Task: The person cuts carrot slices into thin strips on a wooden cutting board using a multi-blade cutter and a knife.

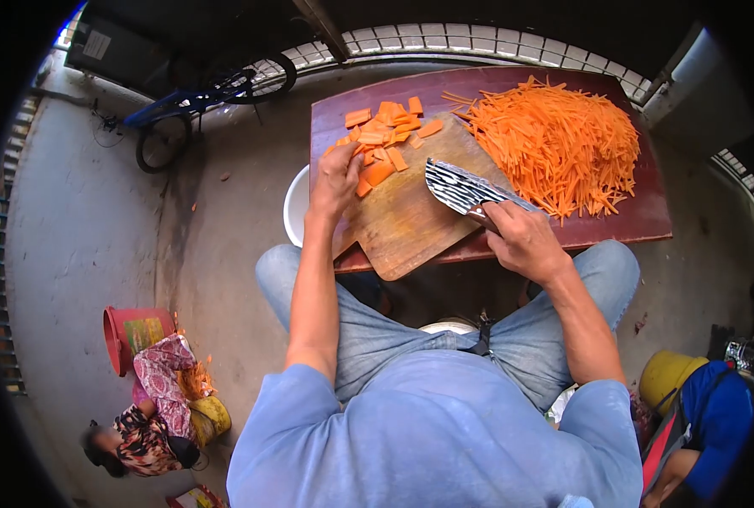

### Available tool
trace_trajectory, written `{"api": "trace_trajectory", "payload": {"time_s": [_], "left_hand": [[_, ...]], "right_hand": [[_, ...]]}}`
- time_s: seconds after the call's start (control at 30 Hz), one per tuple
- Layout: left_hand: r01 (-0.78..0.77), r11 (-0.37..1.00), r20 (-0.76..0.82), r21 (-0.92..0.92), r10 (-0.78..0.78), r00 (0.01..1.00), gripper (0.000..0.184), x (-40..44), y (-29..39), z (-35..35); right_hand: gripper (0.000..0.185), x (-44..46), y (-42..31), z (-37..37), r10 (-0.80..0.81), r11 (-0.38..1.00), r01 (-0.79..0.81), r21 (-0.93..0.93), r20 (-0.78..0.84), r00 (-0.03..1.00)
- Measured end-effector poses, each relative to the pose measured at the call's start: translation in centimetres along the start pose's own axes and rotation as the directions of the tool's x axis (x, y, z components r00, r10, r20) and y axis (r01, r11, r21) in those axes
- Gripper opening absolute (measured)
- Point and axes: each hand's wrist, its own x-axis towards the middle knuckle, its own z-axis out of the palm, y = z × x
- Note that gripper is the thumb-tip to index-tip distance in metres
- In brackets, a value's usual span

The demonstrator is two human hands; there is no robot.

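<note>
Many flat, bright-orange carrot slices [388, 137] at far left of wooden board [419, 207]; thin carrot shreds [555, 148] heaped on red surface [639, 216]. Right hand [525, 241] grips stripe-bladed knife [466, 186]; left hand [333, 182] at slices, grasp unclear.

Your broad, brown-handled knife with a black-and-white-patterned blade [466, 188] slants over the brown wooden cutting board [406, 222]; your flat orange carrot pieces [380, 172] lie loosely heaped about its far-left side.
</note>
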Motion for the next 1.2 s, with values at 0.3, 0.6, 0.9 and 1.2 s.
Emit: {"api": "trace_trajectory", "payload": {"time_s": [0.3, 0.6, 0.9, 1.2], "left_hand": [[-0.401, 0.893, 0.174, 0.205, 0.370, 0.913, 0.043, -6.9, 10.8, 3.6], [-0.213, 0.976, 0.139, 0.047, 0.205, 0.969, 0.071, -8.9, 10.6, 3.2], [-0.160, 0.978, 0.067, -0.131, 0.170, 0.983, 0.054, -9.0, 9.3, 3.8], [-0.158, 0.958, 0.010, -0.240, 0.165, 0.986, 0.044, -9.0, 8.4, 4.6]], "right_hand": [[0.045, -0.3, -0.2, -0.9, 0.101, 0.993, -0.100, 0.057, -0.014, 0.995], [0.047, -0.7, -3.8, -3.1, 0.389, 0.766, -0.436, 0.473, 0.199, 0.899], [0.050, -1.5, -7.4, -1.6, 0.572, 0.452, -0.685, 0.571, 0.404, 0.714], [0.053, -1.5, -9.5, 0.5, 0.618, 0.284, -0.669, 0.687, 0.402, 0.675]]}}
